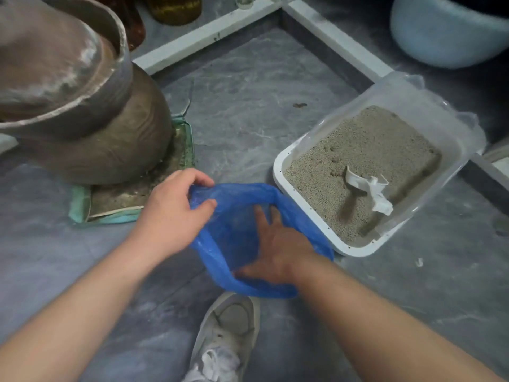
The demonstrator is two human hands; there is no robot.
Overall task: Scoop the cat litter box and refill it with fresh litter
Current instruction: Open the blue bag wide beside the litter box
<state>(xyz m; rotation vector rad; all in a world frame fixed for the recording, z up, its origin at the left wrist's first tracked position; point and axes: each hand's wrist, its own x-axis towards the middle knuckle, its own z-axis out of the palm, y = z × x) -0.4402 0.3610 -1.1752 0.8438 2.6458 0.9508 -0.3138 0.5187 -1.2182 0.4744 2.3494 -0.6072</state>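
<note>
Pinching thin blue plastic bag rim, left hand; right hand splayed flat inside

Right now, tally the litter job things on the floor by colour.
Blue: 1, the bag, held by the left hand and right hand
White: 2, the litter box and scoop
Total: 3

You have one view only: the head-worn wide-angle camera looks steeply down and forward, close above both forearms, onto the grey marbled stone floor directly at your feet.
</note>
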